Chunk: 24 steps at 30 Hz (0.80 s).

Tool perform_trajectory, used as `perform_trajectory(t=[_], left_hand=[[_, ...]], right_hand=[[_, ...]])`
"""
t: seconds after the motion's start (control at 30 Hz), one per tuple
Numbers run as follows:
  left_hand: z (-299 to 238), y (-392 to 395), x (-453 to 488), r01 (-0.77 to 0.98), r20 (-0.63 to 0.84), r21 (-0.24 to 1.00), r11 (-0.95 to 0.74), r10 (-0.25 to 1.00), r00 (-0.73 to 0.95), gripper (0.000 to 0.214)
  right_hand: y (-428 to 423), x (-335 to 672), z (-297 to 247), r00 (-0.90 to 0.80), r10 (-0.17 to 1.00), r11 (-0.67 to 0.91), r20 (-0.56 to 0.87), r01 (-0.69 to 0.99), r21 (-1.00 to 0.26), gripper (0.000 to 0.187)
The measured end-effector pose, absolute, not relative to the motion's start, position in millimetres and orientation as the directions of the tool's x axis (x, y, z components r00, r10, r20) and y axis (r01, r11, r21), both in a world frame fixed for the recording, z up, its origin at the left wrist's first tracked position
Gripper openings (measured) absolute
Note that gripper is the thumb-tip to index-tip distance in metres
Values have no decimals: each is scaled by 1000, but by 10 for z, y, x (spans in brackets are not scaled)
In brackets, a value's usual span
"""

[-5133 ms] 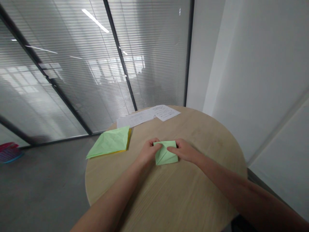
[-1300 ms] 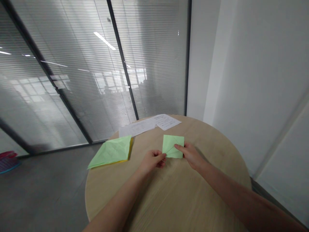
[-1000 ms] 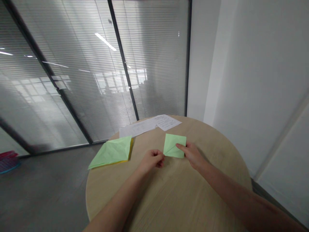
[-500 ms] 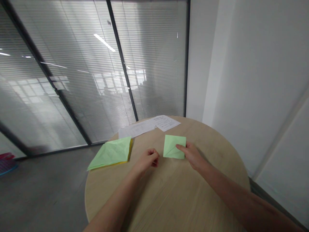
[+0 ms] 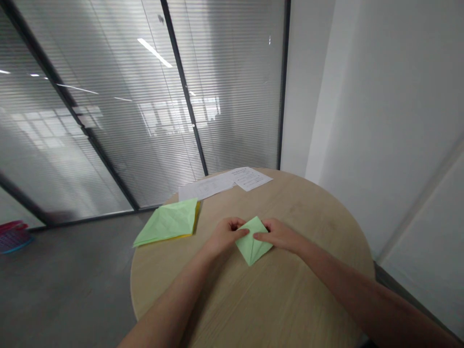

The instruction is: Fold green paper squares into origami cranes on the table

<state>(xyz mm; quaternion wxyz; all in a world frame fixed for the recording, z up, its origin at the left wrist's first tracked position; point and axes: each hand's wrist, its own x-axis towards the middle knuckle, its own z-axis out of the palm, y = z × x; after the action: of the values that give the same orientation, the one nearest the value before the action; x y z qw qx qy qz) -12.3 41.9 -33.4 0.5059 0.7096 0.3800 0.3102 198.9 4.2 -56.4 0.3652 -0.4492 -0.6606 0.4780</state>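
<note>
A small square of folded green paper (image 5: 251, 250) is held between both hands over the table, turned so one corner points toward me. Creases run down to that near corner. My left hand (image 5: 229, 234) pinches its left side, thumb on top and fingers behind. On the right side, my right hand (image 5: 278, 234) grips it the same way, its thumb lying across the paper's face. The fingers beneath the paper are partly hidden.
The round wooden table (image 5: 290, 299) fills the lower middle. Larger green sheets (image 5: 168, 220) with yellow paper under them lie at its left edge. Printed white pages (image 5: 213, 184) lie at the back. Beyond stand a blinds-covered glass partition (image 5: 239, 96) and, on the floor, a pink basket (image 5: 14, 237).
My left hand has moved right and taken hold of the green paper. The paper has turned from square-on to corner-down. The camera view has shifted slightly.
</note>
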Motion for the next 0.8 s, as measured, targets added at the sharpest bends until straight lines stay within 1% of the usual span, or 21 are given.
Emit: perform_trajectory(t=[0.13,0.2,0.3,0.53,0.67,0.8], left_hand=[[-327,435,-128,188,97,964,-191,903,419,26],[-324,449,-140,161,118,969,-190,919,376,25],[-323,456,-152,159,137,967,-201,929,345,23],[-343,414,-102,200,150,947,-251,897,416,24],[-334,383,-61,214,177,935,-281,897,404,25],[-319,357,-40,202,157,947,-250,909,386,29]], right_hand=[[76,1982,-564,-310,944,128,116,17,-992,33],[86,1981,-562,-255,961,103,110,-42,-994,39],[94,1983,-564,-191,977,93,98,-38,-995,40],[102,1952,-595,-181,973,132,143,-71,-989,31],[94,1938,-593,-166,976,138,144,-48,-989,26],[90,1938,-595,-164,973,159,162,-35,-987,27]])
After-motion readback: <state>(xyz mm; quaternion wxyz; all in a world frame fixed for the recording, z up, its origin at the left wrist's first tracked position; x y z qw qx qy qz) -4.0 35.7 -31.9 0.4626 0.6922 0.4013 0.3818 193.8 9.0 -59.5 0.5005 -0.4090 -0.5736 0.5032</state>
